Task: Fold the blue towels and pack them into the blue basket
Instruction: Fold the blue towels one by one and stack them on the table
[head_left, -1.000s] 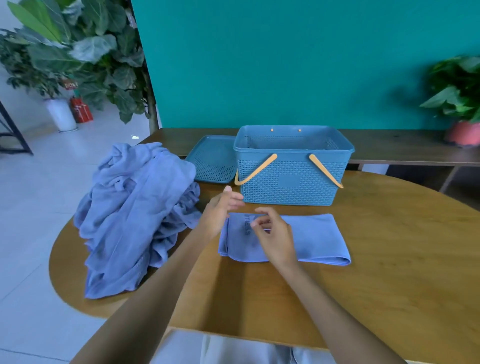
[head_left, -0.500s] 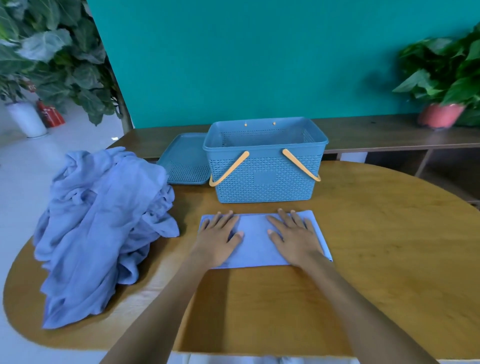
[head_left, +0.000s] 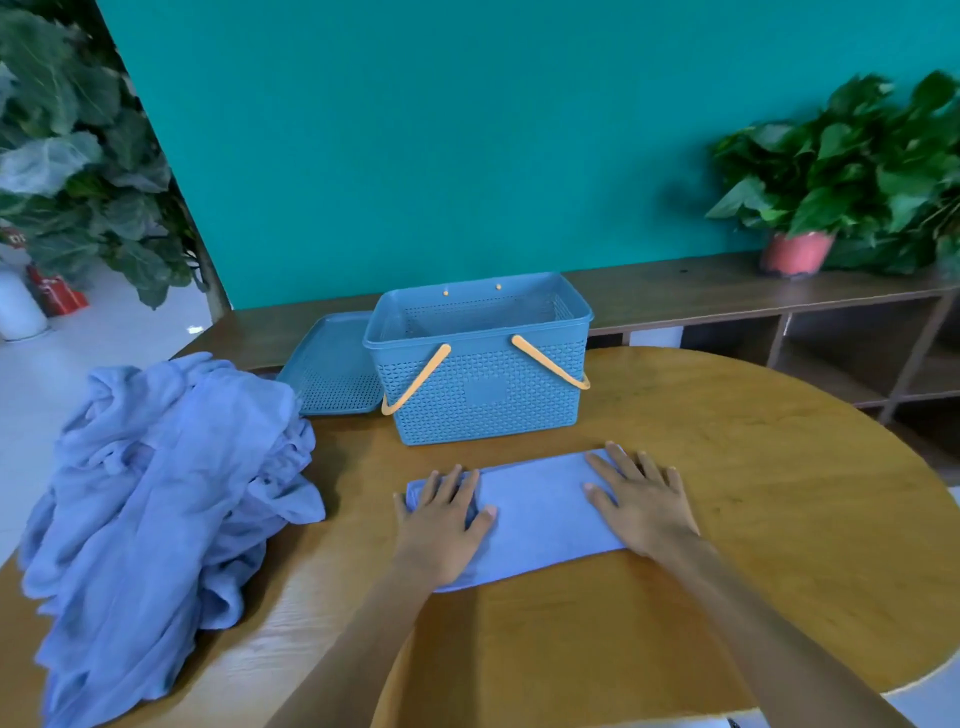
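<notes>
Blue basket (head_left: 480, 400) open, interior hidden, lid (head_left: 332, 371) beside it

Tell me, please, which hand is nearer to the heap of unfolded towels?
Left. The left hand presses the folded towel's end beside the heap; the right hand presses the far end.

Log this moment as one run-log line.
left hand: flat on folded towel | right hand: flat on towel | basket: open, no towel visible inside | unfolded pile: left of towel
</notes>
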